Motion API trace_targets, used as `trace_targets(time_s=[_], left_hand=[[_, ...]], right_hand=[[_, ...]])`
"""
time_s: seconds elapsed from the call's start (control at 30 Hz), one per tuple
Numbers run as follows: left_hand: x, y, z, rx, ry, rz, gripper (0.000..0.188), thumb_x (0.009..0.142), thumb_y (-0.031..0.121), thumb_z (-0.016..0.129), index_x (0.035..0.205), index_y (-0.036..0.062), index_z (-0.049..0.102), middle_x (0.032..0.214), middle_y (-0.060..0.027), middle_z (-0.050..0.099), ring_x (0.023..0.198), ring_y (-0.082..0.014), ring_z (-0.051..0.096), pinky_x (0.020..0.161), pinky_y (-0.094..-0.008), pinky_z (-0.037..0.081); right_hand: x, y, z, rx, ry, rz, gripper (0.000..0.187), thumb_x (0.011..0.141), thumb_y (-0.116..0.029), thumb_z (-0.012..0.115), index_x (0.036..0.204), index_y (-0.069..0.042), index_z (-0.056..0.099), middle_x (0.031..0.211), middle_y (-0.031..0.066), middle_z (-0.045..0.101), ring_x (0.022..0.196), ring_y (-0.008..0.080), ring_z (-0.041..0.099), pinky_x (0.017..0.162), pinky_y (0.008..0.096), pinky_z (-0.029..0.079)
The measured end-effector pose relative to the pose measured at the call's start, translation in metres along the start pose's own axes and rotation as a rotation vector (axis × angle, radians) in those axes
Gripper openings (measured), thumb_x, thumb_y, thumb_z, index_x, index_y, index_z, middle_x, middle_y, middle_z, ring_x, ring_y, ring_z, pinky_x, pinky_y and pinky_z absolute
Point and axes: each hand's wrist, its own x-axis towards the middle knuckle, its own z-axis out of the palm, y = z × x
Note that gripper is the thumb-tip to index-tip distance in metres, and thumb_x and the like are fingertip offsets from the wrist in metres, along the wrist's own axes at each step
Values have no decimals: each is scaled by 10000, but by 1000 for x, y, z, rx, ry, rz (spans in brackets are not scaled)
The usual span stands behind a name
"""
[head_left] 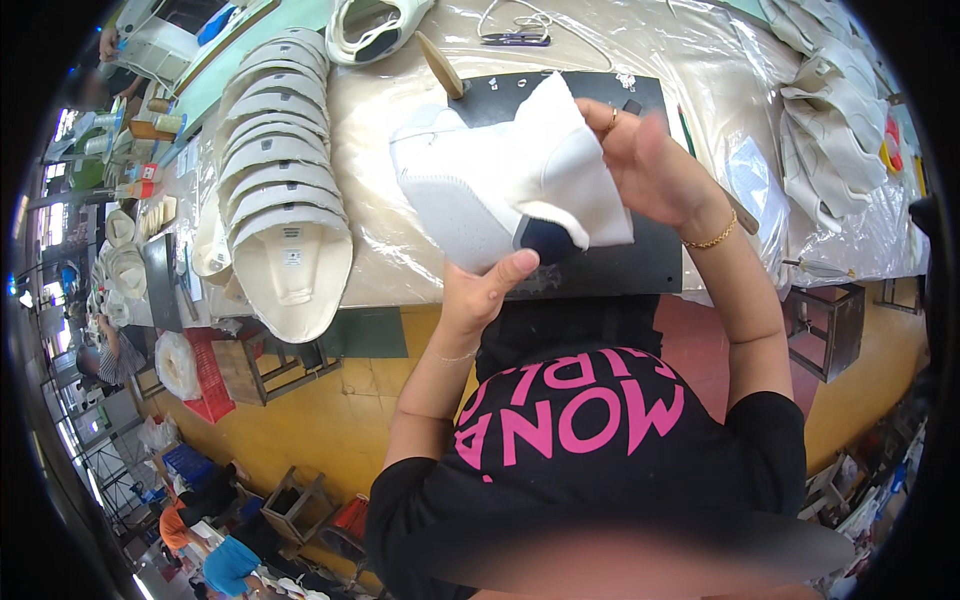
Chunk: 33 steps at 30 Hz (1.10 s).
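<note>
From here I see the white upper (530, 165) held over the black board (600, 275), by the surface's (385, 268) near edge. The left hand (484, 292) pinches its lower side, thumb beside the navy lining (550, 240), other fingers hidden beneath. The right hand's (652, 172) fingers curl loosely at the upper's right edge, thumb blurred; I can't tell whether they grip. I'd keep the left pinch steady and turn that edge lightly, to avoid creasing it.
</note>
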Motion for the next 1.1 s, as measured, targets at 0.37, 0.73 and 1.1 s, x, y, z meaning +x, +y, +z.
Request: trace_targets(time_s=[0.37,0.73,1.1], left_hand=[[37,12,30,-285,-174,-109,724,868,297,640,1487,72,339,1446,-134,464,1340,-338,441,1119,-579,315],[57,22,62,-346,72,80,767,880,486,611,1473,71,358,1404,-124,493,1296,-326,484,1080,-534,382],[70,15,44,-303,27,127,759,797,454,605,1419,63,415,1341,-128,534,1226,-306,541,1014,-492,455]], right_hand=[[26,-39,13,-1290,422,-451,330,971,-314,547,901,-7,645,785,212,618,699,394,596,642,426,461],[64,-38,6,-1424,455,-634,344,993,-384,532,899,-64,615,687,161,586,637,345,560,598,419,453],[77,-24,1,-1232,452,-544,302,980,-398,539,942,-121,651,721,144,653,702,358,646,620,437,488]])
